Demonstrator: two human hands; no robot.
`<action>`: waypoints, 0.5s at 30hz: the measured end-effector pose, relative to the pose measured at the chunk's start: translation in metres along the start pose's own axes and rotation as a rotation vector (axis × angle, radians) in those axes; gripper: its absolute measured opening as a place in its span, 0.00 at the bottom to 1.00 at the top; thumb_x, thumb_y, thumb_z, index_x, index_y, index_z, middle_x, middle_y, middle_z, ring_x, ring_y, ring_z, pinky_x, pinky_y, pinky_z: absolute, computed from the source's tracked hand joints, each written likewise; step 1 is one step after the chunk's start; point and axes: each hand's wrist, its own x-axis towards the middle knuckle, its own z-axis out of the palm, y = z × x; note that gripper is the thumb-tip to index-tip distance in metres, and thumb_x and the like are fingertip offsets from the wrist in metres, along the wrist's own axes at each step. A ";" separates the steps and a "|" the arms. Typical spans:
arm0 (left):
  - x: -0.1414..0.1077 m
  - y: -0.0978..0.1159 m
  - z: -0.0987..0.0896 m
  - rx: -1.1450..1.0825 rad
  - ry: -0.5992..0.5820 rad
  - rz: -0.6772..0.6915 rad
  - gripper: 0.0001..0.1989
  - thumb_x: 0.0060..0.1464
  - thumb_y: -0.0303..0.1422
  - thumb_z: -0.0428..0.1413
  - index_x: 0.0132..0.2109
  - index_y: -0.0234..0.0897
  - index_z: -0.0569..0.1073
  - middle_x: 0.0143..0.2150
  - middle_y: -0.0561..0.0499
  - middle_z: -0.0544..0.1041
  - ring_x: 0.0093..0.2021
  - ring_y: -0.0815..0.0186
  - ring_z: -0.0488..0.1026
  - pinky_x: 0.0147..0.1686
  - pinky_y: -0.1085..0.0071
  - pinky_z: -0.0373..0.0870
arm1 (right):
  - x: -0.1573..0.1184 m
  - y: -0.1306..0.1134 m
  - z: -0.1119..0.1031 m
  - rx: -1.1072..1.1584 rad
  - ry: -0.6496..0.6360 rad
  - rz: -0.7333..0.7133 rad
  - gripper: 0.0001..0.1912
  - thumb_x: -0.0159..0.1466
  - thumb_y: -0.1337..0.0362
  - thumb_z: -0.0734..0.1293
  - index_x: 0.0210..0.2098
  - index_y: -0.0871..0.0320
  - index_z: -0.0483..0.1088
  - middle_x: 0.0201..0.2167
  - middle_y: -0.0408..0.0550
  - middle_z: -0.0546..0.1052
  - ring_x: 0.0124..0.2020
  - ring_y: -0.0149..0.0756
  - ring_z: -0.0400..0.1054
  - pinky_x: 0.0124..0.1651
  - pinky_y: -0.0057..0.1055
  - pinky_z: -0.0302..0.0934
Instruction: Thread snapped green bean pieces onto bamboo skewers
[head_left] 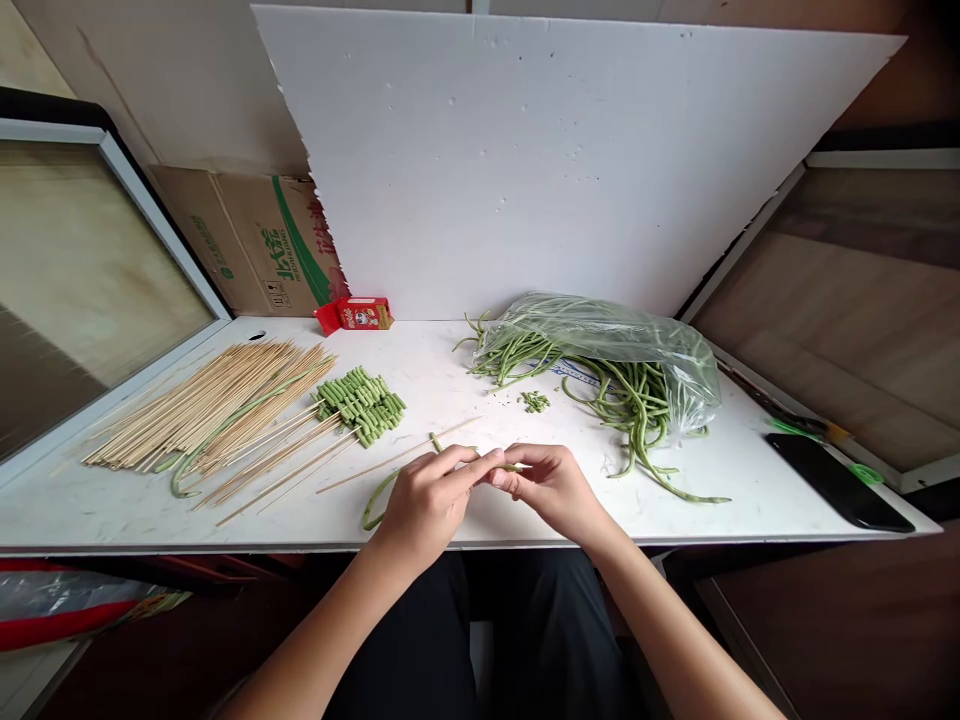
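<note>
Near the table's front edge, my left hand (435, 497) and my right hand (551, 492) meet, both closed with fingertips pinched on a long green bean (370, 506). Its tail curls out on the left, and most of the rest is hidden by my fingers. Just behind my left hand a single bamboo skewer (352, 477) lies slantwise on the table. Further left are skewered cut bean pieces (361, 404), set in tight rows. Beside them spreads a heap of bare bamboo skewers (199, 405), with one long bean (247, 408) lying across it.
A clear plastic bag (600, 325) of long beans (637, 400) lies at back right, with small bean scraps (535, 401) before it. A black phone (836, 482) is at far right. A red box (366, 313) stands by the white back board (525, 170).
</note>
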 end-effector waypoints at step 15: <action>0.005 0.004 -0.002 0.143 0.123 -0.047 0.10 0.70 0.30 0.58 0.54 0.38 0.80 0.42 0.47 0.84 0.39 0.62 0.80 0.42 0.64 0.74 | -0.008 -0.002 -0.006 -0.241 0.195 -0.169 0.07 0.67 0.57 0.75 0.40 0.53 0.82 0.36 0.50 0.83 0.37 0.41 0.77 0.31 0.32 0.70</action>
